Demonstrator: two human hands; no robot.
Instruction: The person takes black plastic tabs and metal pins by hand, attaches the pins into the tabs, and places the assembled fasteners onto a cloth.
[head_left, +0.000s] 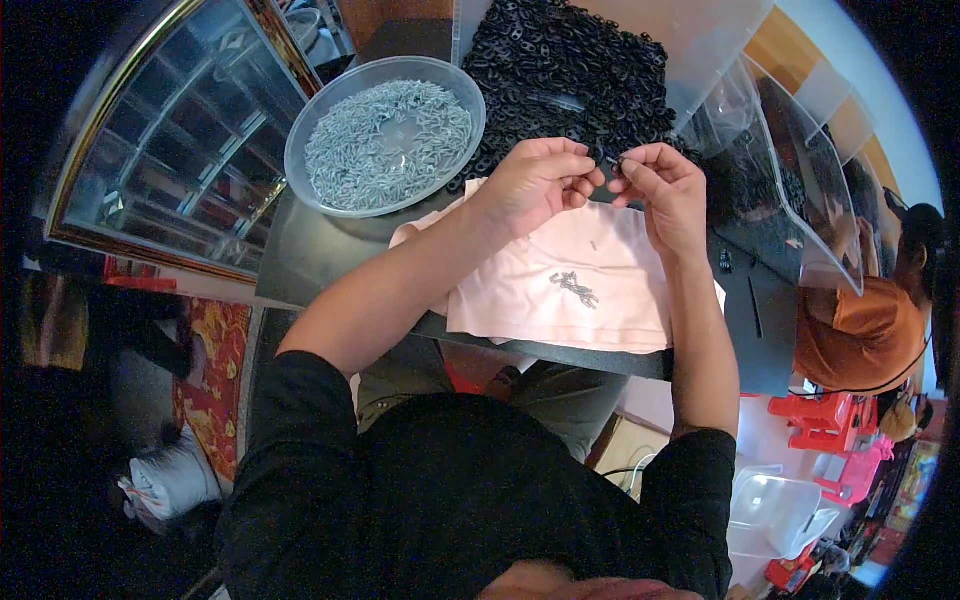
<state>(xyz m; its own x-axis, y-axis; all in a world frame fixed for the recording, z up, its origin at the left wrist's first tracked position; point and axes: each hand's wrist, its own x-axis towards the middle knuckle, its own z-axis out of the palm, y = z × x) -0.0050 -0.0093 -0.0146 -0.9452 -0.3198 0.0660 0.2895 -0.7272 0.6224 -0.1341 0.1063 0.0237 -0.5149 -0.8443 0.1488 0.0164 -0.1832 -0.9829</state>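
My left hand (548,188) and my right hand (668,195) come close together above a pale pink cloth (500,300), both with fingers pinched. Between the right fingertips shows a small black plastic piece (618,166). What the left fingertips pinch is too small to make out. On the cloth below lies a little heap of silvery screws (574,288), with one loose screw (593,245) farther back. A round clear bowl (296,165) full of silvery screws (400,150) stands to the left of my hands. Behind them spreads a large pile of black plastic pieces (560,90).
The dark table (300,250) carries all this. A clear plastic bin (800,190) stands at the right, and a few black pieces (725,262) lie near it. A gold-framed mirror (170,150) is on the left. Another person in an orange top (865,340) is at the right.
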